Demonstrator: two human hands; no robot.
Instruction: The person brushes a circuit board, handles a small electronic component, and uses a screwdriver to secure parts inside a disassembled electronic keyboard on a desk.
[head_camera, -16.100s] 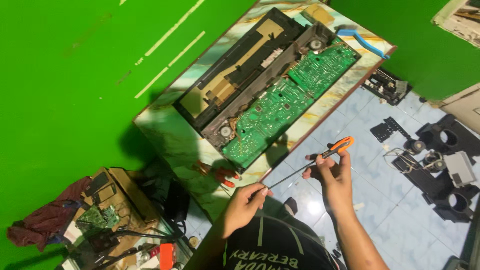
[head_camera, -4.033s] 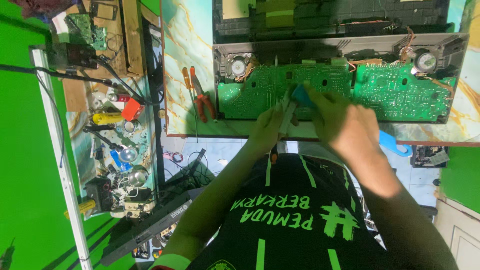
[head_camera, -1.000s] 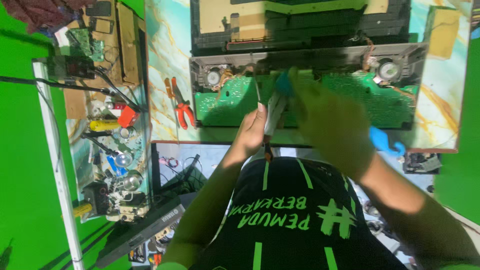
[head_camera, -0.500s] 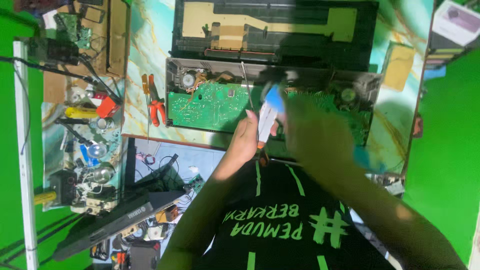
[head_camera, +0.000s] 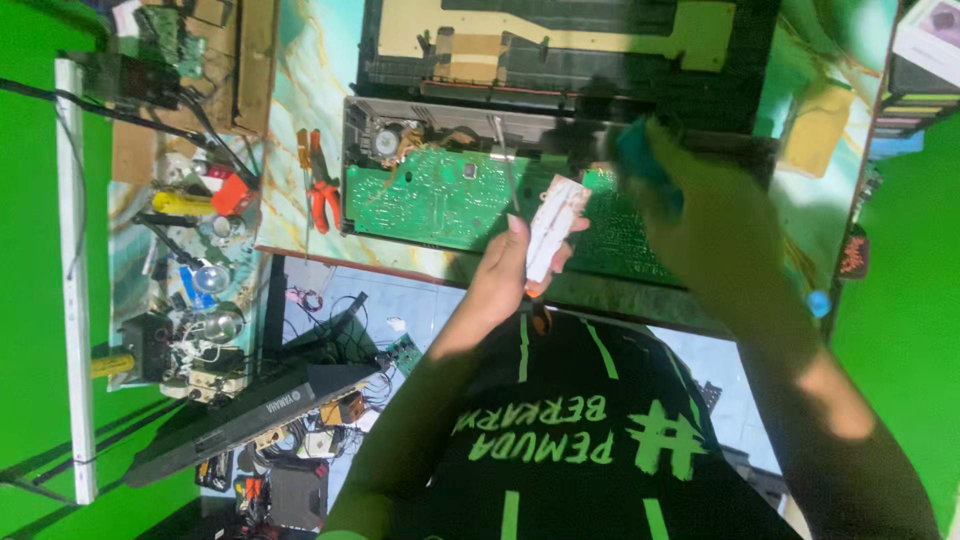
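A circuit board (head_camera: 440, 195) lies in an opened case (head_camera: 560, 130) on the table (head_camera: 300, 100), near the table's front edge. Behind the board sits the case's other half (head_camera: 560, 40). Pliers (head_camera: 320, 185) lie on the table just left of the case. The left hand (head_camera: 500, 275) holds a white tool (head_camera: 555, 225) over the board's middle; the right hand (head_camera: 700, 210) is above the board's right part. Further left, a shelf (head_camera: 180, 260) carries small parts. A keyboard (head_camera: 250, 415) lies on the floor below it.

White-handled screwdriver (head_camera: 553, 228) tilted, its shaft pointing toward eleven o'clock over the long green circuit board (head_camera: 440, 195)
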